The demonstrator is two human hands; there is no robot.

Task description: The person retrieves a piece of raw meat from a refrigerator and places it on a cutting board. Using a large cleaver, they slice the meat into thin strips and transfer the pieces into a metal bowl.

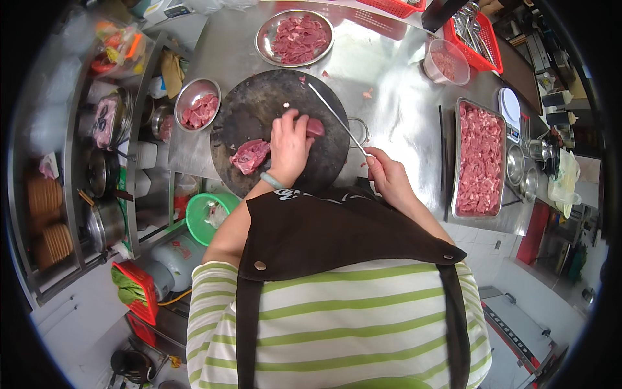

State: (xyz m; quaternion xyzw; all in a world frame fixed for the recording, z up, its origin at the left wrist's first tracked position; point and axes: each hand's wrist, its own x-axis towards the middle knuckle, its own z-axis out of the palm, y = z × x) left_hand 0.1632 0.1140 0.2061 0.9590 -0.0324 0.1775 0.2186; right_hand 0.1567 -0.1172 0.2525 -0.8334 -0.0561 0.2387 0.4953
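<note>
My left hand point(289, 148), with a pale bangle at the wrist, rests on the round, dark chopping board point(243, 109). Its curled fingers hold a small dark-red piece of raw meat point(315, 128), partly hidden under them. In my right hand point(386, 170) is a knife point(338, 120), seen almost edge-on, its thin blade slanting up over the board to the right of the meat. The fist covers its handle. A larger chunk of raw meat point(250, 156) lies on the board left of my left hand. A small white scrap point(286, 105) sits above the fingers.
Sliced meat fills a steel bowl point(197, 87) to the left and a steel dish point(262, 41) beyond the board. On the right of the steel table point(403, 112) stand a deep meat tray point(456, 160) and a plastic tub point(461, 73). A green basin point(197, 219) is below left.
</note>
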